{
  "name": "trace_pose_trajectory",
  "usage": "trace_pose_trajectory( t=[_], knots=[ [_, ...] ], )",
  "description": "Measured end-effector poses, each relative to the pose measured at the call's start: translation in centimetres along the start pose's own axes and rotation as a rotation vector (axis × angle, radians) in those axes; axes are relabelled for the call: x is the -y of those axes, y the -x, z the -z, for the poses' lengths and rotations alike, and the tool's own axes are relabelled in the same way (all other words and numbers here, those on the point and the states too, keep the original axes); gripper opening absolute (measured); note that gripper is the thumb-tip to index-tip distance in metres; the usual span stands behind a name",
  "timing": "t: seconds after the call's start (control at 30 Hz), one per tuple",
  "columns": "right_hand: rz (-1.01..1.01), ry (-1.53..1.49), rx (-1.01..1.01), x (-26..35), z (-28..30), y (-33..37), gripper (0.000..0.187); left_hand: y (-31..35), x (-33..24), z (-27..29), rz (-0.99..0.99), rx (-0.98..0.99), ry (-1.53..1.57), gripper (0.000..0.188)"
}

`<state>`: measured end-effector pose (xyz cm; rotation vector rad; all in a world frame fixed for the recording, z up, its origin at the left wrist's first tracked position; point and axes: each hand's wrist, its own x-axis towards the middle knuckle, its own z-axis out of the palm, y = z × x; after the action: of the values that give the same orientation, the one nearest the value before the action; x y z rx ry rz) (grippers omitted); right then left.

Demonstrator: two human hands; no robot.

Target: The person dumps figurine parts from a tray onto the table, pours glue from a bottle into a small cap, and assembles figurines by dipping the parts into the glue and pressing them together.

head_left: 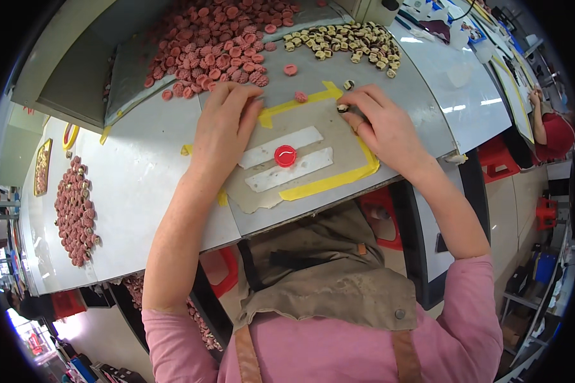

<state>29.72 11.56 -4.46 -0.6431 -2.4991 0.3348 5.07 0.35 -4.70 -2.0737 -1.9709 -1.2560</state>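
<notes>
1. The left hand (223, 124) lies palm down on the grey worktop (140, 185), fingers together and slightly curled, their tips close to the edge of the pink pile; whether it holds anything under the palm cannot be told.
2. The right hand (380, 124) pinches a small dark-and-cream round piece (342, 108) between thumb and forefinger, at the upper right corner of the cardboard mat.
3. The cardboard mat (338, 137) is fixed to the worktop with strips of yellow tape (329, 183) along its top, right and lower edges.
4. Two white strips (281, 147) lie slanted across the mat, and a red round cap (285, 156) sits between them, near the middle of the mat and between the two hands.
5. A large heap of pink ridged discs (217, 45) fills the tray-like area beyond the left hand; two loose ones lie apart from it, one (301, 97) on the yellow tape and one (291, 69) farther up.
6. A smaller heap of dark-and-cream pieces (345, 39) lies beyond the right hand, with a single one (349, 84) just above the fingers.
7. Far left on the worktop, another patch of pink discs (75, 214) lies spread out, well apart from both hands.
8. At the right edge, another person in a red top (556, 131) sits at the same long worktop.
</notes>
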Motion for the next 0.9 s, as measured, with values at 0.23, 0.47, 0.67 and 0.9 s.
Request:
trace_pose_trajectory(
  t=[0.23, 0.47, 0.67, 0.9],
  knots=[
    [0.04, -0.019, 0.009, -0.2, 0.2, 0.2, 0.016, 0.6, -0.9, 1.8, 0.097, -0.018, -0.016, 0.015],
    [0.073, -0.142, 0.01, -1.3, -0.2, -0.2, 0.013, 5.0, -9.8, 8.3, 0.297, 0.052, 0.784, 0.016],
    [-0.039, -0.136, 0.019, -0.2, 0.1, 0.6, 0.017, 6.7, -14.8, 7.6, 0.627, 0.104, 1.662, 0.022],
    [0.002, -0.101, -0.069, -0.7, -0.5, 0.5, 0.018, 7.2, -14.7, 6.8, 0.23, 0.419, 1.764, 0.017]
  ],
)
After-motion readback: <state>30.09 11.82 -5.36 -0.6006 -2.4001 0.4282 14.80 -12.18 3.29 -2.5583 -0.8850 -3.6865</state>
